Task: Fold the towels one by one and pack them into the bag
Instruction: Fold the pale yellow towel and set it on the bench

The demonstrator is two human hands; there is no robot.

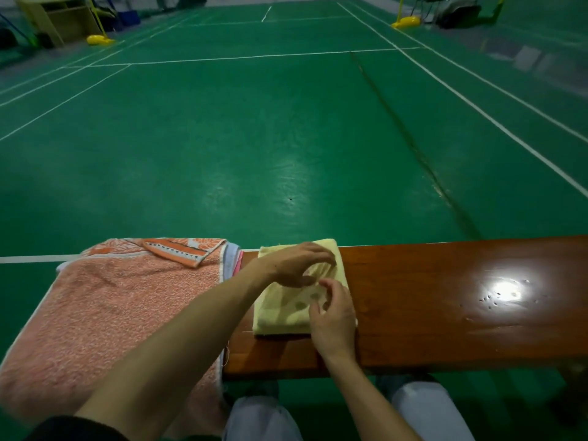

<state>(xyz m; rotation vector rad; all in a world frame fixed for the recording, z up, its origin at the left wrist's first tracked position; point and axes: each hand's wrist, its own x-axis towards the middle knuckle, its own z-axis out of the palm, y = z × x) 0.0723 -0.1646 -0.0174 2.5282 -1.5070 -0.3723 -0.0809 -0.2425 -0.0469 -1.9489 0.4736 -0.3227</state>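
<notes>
yellow towel: folded, flat on desk, just right of orange towel
L hand: grip arched, tips on towel's far part; pinching or not, can't tell
R hand: grip curled at near-right edge; hold unclear

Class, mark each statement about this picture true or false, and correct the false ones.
1. The yellow towel lies folded on the wooden bench. True.
2. The orange towel lies to the left of the yellow towel. True.
3. Both hands are on the orange towel. False: the left hand and the right hand are on the yellow towel.
4. A bag stands open on the bench. False: no bag is in view.
</notes>
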